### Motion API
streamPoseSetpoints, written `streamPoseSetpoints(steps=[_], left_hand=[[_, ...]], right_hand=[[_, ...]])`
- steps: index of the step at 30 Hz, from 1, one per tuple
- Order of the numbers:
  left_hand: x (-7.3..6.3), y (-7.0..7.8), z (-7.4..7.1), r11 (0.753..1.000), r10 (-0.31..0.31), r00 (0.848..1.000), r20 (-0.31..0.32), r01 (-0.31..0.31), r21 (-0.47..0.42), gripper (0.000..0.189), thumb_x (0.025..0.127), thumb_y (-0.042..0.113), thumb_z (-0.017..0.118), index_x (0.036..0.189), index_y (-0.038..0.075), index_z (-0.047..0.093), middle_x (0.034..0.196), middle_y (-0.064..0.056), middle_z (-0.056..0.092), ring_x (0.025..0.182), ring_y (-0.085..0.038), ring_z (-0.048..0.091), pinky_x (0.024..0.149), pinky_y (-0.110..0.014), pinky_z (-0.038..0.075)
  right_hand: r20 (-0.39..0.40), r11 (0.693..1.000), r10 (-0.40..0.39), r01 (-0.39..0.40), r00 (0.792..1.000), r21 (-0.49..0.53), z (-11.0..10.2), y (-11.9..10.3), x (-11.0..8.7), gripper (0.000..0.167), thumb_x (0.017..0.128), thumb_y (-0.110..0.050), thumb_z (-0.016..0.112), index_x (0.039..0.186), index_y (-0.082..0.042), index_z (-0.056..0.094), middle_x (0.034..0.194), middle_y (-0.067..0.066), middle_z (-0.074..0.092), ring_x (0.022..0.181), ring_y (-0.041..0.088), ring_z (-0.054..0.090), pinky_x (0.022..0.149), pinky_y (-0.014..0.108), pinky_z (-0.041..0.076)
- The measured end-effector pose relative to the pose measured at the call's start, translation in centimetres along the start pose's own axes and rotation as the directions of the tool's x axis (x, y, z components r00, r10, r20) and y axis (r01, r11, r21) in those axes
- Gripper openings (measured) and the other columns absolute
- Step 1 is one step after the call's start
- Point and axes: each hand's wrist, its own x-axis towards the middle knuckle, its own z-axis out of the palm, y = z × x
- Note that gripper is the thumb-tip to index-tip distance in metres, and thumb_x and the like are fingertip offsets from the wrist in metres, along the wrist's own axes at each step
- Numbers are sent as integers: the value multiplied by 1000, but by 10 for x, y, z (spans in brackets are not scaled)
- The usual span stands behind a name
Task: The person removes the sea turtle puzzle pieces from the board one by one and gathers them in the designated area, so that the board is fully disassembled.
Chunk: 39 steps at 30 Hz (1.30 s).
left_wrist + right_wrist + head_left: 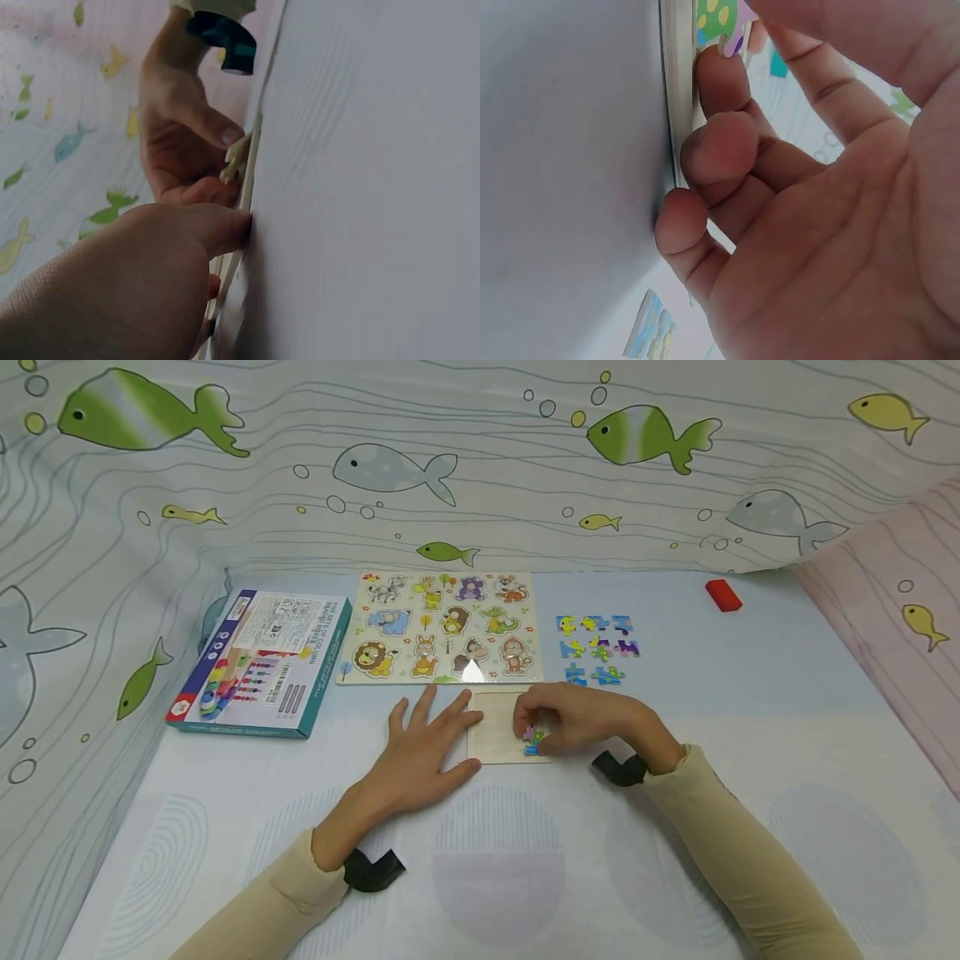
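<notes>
A small pale wooden puzzle tray (495, 739) lies in front of the person. Spread fingers of the left hand (422, 756) rest at its left edge, the thumb near the lower corner. Over the tray's right part, the right hand (577, 714) pinches a colourful jigsaw piece (533, 740) between thumb and fingers. In the right wrist view the jigsaw piece (718, 21) shows green with yellow spots and some purple. The left wrist view shows the right hand (180, 142) holding the piece tilted against the tray, beyond the left hand (142, 277).
Several loose jigsaw pieces (600, 649) lie in rows to the right of an animal puzzle board (442, 628). A boxed toy (258, 664) sits at the left. A red block (723, 596) lies at the back right, near the fish-patterned cloth (510, 527).
</notes>
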Motion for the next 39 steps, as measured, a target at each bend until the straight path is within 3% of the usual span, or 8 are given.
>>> streamPoseSetpoints(steps=[9, 17, 26, 30, 39], left_hand=[[0, -1, 0, 1000, -1, 1000, -1, 1, 0, 64, 96, 50, 60, 153, 26, 45, 170, 0, 27, 158, -43, 6, 118, -70, 1], [0, -1, 1, 1000, -2, 1000, -2, 2, 6, 64, 96, 50, 60, 153, 26, 45, 170, 1, 26, 158, -43, 6, 118, -70, 1], [-1, 0, 1, 1000, 1, 1000, -2, -1, 8, 63, 96, 50, 59, 153, 26, 45, 170, 1, 27, 158, -43, 7, 118, -70, 1], [-1, -1, 1, 1000, 3, 1000, -4, -3, 6, 63, 96, 49, 59, 153, 26, 45, 170, 0, 27, 158, -44, 7, 118, -71, 1], [-1, 0, 0, 1000, 7, 1000, -3, -7, 1, 63, 96, 49, 60, 153, 25, 46, 170, -1, 27, 158, -44, 7, 117, -71, 2]], right_hand=[[1, 999, -3, 3, 1000, 42, -1, 3, 0, 22, 88, -5, 71, 107, -17, 68, 92, 0, 61, 80, 18, 52, 69, 25, 43], [1, 999, 11, -11, 1000, 51, -2, 2, 0, 13, 92, -10, 72, 103, -16, 70, 85, -4, 61, 79, 15, 54, 70, 25, 45], [-95, 994, 27, -17, 995, 108, -14, 12, -4, 8, 94, -17, 73, 101, -19, 75, 84, -4, 64, 80, 16, 56, 70, 24, 46], [-166, 994, 73, -58, 983, 98, -24, 21, -12, 11, 94, -15, 73, 104, -18, 75, 85, -1, 64, 80, 19, 56, 69, 25, 46], [-313, 983, 178, -155, 933, 97, -49, 47, -36, 14, 94, -15, 72, 108, -12, 74, 93, 4, 67, 81, 19, 54, 71, 24, 45]])
